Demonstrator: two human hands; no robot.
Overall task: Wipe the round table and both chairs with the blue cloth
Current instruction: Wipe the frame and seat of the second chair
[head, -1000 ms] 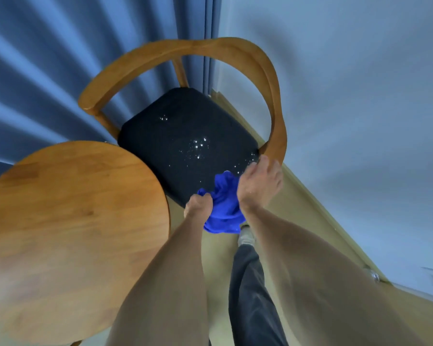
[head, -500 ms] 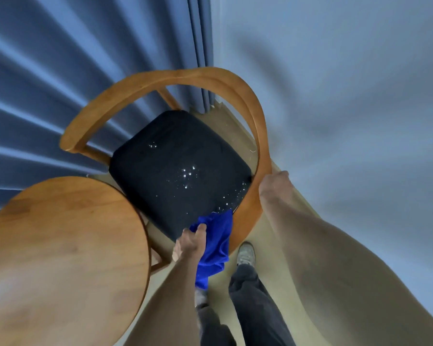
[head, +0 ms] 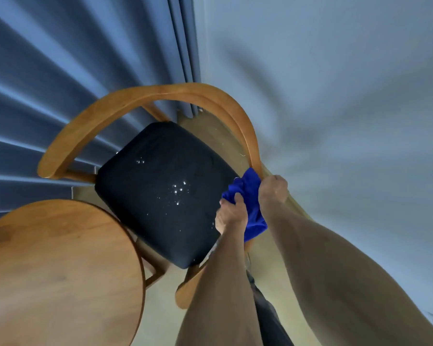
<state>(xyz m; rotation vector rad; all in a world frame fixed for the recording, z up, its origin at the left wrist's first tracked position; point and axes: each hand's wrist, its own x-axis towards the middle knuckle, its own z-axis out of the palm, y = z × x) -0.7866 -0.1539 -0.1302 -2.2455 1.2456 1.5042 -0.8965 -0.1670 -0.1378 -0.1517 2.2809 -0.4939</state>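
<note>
The chair [head: 145,116] stands at the frame's centre, its seat [head: 160,188] inside the curved backrest. The table [head: 55,270] fills the lower left, its edge overlapping the seat's near corner. The curtain [head: 73,58] hangs behind, upper left; the wall [head: 335,96] takes the right. The cloth [head: 251,196] lies against the backrest's right arm, between the left hand [head: 231,216] and right hand [head: 273,189].

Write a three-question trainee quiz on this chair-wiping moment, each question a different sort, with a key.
1. True or false: the blue cloth lies on the round table.
2. Which hands hold the cloth? A left hand only; B right hand only; C both.
3. Fill in: pale specks dot the chair's black ____.

Key: 1 false, it is against the chair's wooden armrest; 2 C; 3 seat.
</note>
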